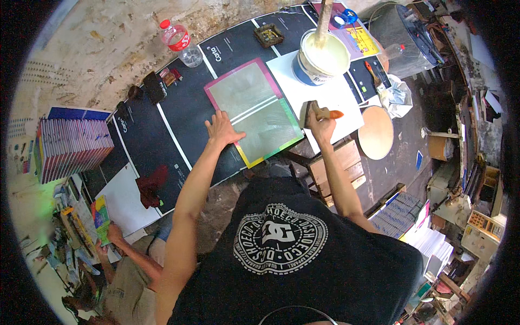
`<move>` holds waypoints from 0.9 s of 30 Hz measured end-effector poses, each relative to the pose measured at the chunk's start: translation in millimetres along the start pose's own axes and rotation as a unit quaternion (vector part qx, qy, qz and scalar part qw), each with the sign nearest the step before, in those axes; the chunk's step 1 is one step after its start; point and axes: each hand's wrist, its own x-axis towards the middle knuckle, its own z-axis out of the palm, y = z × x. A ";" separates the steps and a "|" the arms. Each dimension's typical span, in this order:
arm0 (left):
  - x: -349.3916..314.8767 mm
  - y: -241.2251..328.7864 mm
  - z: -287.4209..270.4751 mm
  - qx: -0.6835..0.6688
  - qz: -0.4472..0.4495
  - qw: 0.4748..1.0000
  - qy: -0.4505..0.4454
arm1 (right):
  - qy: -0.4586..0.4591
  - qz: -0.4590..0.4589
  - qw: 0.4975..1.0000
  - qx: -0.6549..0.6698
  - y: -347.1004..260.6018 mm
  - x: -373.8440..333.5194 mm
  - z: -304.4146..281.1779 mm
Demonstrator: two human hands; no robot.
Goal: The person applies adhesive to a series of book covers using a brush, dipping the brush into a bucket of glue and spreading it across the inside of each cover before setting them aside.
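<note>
My left hand (222, 129) lies with fingers spread on the left edge of an opened-out book cover (262, 124). The cover has two grey panels, a pale strip between them, and pink, green and yellow borders. My right hand (320, 125) is closed round a wide flat brush (311, 112) with an orange handle end. The brush is over the white sheet (346, 111), just right of the cover; whether its bristles touch anything I cannot tell. Behind it stands an open bucket (325, 58) of creamy white paste, a wooden stick (323, 24) upright in it.
A black-topped table (179, 122) carries a clear bottle (181, 44) with a red cap and a small tray (268, 36). Stacked books (76, 145) stand at the far left. Lower left, another person's hand (115, 234) holds a colourful book. A round stool (376, 132) stands at right.
</note>
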 end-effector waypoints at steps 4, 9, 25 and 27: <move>-5.2 6.5 -8.3 0.005 -0.004 1.000 -0.012 | -0.093 0.036 0.995 0.001 5.3 -49.2 -3.8; -0.2 -1.3 4.2 -0.020 0.005 1.000 0.008 | 0.042 0.117 0.992 -0.008 131.7 -88.3 -99.5; 45.6 -62.9 70.4 -0.374 -0.183 0.907 0.064 | 0.274 0.302 0.892 0.196 153.2 -140.3 -222.0; 34.9 -92.1 77.1 -0.401 -0.198 0.892 0.069 | 0.262 0.306 0.895 0.192 140.1 -128.0 -217.0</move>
